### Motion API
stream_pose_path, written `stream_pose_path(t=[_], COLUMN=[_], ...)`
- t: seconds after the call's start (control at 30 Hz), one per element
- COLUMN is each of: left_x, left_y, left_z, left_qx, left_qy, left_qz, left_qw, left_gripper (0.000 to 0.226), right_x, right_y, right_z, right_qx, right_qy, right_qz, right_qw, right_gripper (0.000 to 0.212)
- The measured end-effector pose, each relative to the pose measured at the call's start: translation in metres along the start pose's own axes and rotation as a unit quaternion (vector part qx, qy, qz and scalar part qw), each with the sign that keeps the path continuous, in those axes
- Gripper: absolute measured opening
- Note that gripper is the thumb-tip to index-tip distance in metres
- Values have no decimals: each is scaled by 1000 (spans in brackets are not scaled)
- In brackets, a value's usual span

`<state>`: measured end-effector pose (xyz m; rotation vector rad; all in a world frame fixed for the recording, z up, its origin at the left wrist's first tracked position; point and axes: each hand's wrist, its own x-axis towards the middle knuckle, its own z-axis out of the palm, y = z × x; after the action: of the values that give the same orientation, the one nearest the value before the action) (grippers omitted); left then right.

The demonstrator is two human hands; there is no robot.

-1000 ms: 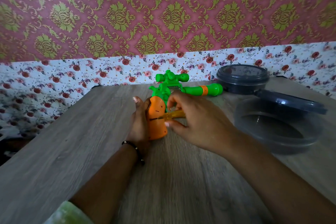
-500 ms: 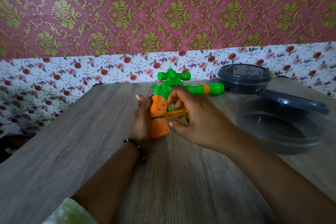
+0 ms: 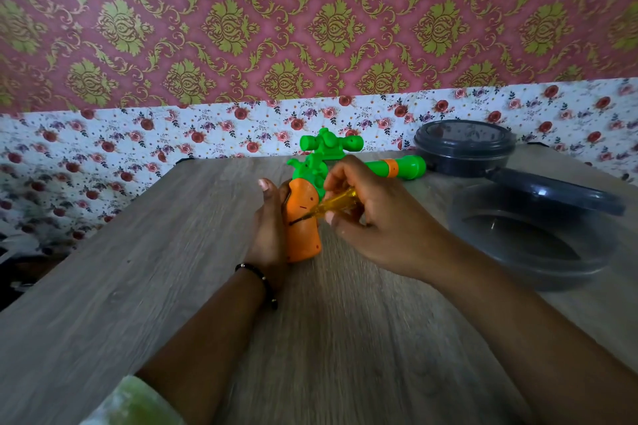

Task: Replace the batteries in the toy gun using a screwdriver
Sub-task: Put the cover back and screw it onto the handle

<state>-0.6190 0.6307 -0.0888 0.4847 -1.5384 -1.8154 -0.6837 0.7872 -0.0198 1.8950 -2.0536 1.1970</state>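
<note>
wood-grain table [image 3: 138, 286] | damask wall [image 3: 310, 28] | left hand [image 3: 269, 231] grips toy gun [image 3: 303, 228] | right hand [image 3: 379, 228] pinches screwdriver [image 3: 331, 205]

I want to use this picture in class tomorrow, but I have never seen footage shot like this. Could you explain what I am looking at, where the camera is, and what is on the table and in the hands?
There is no machine here: a person wears a camera on the head, looking down at their own two hands. The left hand grips the orange handle of a green and orange toy gun, standing it on the wooden table. The right hand pinches a small screwdriver with a yellow see-through handle, its tip against the orange grip. To the right sit two dark round containers: the nearer one with its lid tilted across its rim, the farther one closed.
</note>
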Motion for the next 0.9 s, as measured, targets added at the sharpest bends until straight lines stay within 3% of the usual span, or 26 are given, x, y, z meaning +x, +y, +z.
stream_pose_path(t=[0.17,0.3,0.37,0.5,0.57,0.73,0.9], left_x=[0,0,-1,-1,-1,2,2], left_y=[-1,0,-1,0,0,-2,-3], left_z=[-1,-1,-1,0,1,0,-1], left_qx=[14,9,5,5,9,16,11], left_qy=[3,5,4,0,1,9,0], left_qz=[3,-3,-3,10,15,14,12], left_qw=[1000,1000,1000,1000,1000,1000,1000], left_gripper=[88,83,78,83,86,87,82], right_x=[1,0,-1,1,2,1,1], right_y=[1,3,2,-1,0,6,4], right_z=[-5,0,2,-2,-2,1,-6], right_qx=[-15,-147,-184,-27,-35,-196,-73], right_qy=[17,70,72,8,22,87,4], right_qz=[6,15,14,-9,-12,25,37], right_qw=[1000,987,980,1000,999,976,997], right_gripper=[12,39,41,14,8,38,19])
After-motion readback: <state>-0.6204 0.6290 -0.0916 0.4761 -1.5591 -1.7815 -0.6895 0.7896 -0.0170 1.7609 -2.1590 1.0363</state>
